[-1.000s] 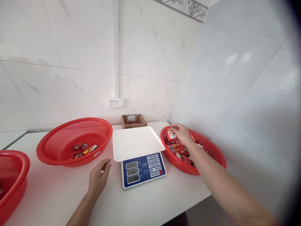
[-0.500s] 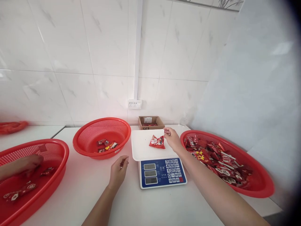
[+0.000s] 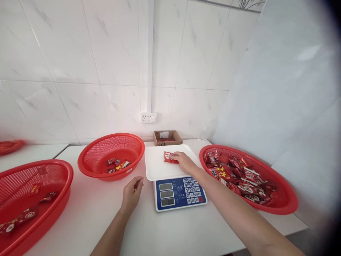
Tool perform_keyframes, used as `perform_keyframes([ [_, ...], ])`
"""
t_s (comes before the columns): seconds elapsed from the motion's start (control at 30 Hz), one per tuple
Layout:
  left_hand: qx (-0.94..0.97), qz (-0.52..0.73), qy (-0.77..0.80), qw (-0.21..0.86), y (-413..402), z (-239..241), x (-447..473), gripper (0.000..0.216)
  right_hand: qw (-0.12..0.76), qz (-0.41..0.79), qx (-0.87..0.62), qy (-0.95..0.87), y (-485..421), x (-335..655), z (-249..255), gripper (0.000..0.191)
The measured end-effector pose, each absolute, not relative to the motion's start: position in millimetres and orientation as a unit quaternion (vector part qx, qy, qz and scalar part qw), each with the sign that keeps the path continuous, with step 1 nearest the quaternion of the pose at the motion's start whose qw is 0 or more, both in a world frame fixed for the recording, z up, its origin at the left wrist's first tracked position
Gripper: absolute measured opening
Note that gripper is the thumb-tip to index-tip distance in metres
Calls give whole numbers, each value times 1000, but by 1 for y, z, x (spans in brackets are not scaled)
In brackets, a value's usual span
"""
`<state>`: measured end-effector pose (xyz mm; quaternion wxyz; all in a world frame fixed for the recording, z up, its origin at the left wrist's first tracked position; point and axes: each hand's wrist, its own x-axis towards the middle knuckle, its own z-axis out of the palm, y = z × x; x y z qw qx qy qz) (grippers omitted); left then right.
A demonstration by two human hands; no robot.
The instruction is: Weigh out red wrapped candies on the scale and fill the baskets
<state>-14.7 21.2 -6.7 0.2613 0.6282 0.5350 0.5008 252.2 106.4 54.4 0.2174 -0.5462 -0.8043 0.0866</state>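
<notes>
On the white pan (image 3: 157, 170) of a blue digital scale (image 3: 181, 195) lies a small red snack packet (image 3: 168, 156). My right hand (image 3: 183, 161) reaches over the pan, its fingers closed on the packet's right side and covering part of it. My left hand (image 3: 132, 193) is held over the table, left of the scale, with its fingers curled in and pressed together. Whether anything sits between those fingers is hidden.
To the right stands a red basket (image 3: 290, 206) full of red snack packets. Two more red baskets, one behind my left hand (image 3: 82, 165) and one at far left (image 3: 68, 177), hold several packets each. A cardboard box (image 3: 167, 143) and a clear plastic bottle (image 3: 204, 133) stand by the wall.
My right hand has moved left from the pan's right edge onto the snack packet. Another person's hand has left the far-left basket. The view has shifted slightly; my left hand is nearly still.
</notes>
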Motion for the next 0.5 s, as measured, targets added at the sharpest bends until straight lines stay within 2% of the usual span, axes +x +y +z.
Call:
perform_keyframes([
  [0.17,606,516,540,273,23,-6,-16,31,289,94,-510,-805,85,244,57,61],
  [0.3,610,517,536,271,22,-4,-14,31,291,129,-505,-802,61,234,71,54],
  [0.5,626,497,540,265,21,-7,-14,30,520,176,-414,-726,-34,237,118,32],
])
